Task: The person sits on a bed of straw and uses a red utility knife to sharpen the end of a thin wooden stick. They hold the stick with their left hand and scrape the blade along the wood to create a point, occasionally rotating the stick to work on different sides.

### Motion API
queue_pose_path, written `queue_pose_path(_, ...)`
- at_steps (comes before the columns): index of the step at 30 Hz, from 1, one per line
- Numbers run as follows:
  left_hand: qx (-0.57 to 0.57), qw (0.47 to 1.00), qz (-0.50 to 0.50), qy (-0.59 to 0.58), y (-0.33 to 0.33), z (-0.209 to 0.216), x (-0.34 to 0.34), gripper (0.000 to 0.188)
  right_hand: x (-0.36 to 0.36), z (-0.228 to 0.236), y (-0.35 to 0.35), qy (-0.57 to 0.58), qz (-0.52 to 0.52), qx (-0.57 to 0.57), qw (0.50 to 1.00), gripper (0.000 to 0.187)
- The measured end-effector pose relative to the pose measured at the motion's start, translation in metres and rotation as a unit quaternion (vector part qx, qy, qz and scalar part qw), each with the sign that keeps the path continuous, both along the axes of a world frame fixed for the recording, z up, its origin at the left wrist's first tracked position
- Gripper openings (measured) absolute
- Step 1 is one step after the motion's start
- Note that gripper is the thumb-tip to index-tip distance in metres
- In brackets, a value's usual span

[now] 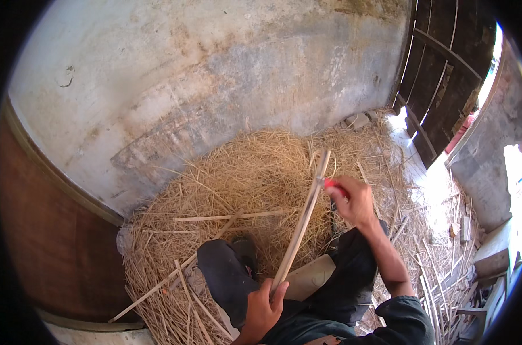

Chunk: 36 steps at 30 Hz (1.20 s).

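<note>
My left hand point(265, 306) grips the near end of a long pale wooden stick point(303, 221) that slants up and away over my lap. Farther up the stick, my right hand point(353, 200) is closed on a red-handled tool point(333, 185), likely a knife, whose metal tip meets the stick near its far end. My legs in dark trousers point(229, 276) are folded beneath. A pale flat piece of wood point(310, 276) lies across my lap under the stick.
A big heap of straw point(255, 178) lies in front against a stained plaster wall point(203, 75). Loose split sticks point(229, 217) rest on the straw. A dark wooden door point(439, 63) stands open at the upper right, with wood scraps point(445, 276) littering the ground to the right.
</note>
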<state>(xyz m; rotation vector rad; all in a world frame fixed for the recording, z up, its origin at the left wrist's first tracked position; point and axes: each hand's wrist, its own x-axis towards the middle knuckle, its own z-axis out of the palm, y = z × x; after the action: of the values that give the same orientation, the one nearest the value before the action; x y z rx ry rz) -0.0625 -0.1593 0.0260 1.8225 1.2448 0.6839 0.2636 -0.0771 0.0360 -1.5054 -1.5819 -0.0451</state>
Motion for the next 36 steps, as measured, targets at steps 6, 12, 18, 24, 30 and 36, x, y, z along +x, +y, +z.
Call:
queue_pose_path(6, -0.127, 0.990, -0.051, 0.020, -0.017, -0.025, -0.021, 0.045, 0.060, 0.006, 0.033, 0.032, -0.121, -0.016, 0.992, 0.026)
queue_pose_path(12, -0.098, 0.995, -0.026, -0.011, -0.016, -0.037, -0.037, 0.032, 0.082, 0.008, 0.034, 0.016, -0.141, -0.109, 0.984, 0.033)
queue_pose_path(18, -0.213, 0.964, -0.023, -0.156, 0.020, -0.037, -0.020, 0.037, 0.022, -0.004, 0.008, 0.112, -0.035, -0.123, 0.985, 0.025)
queue_pose_path(24, -0.164, 0.972, -0.053, -0.157, 0.034, -0.013, 0.011, 0.037, -0.060, -0.011, -0.037, -0.009, 0.162, -0.005, 0.987, 0.027)
queue_pose_path(30, -0.067, 0.993, -0.056, -0.080, 0.036, 0.000, 0.027, 0.032, -0.078, -0.012, -0.054, -0.078, 0.164, -0.011, 0.983, 0.027)
queue_pose_path(36, -0.029, 0.998, -0.051, -0.032, 0.036, 0.001, 0.030, 0.033, -0.080, -0.009, -0.053, -0.067, 0.148, -0.005, 0.987, 0.029)
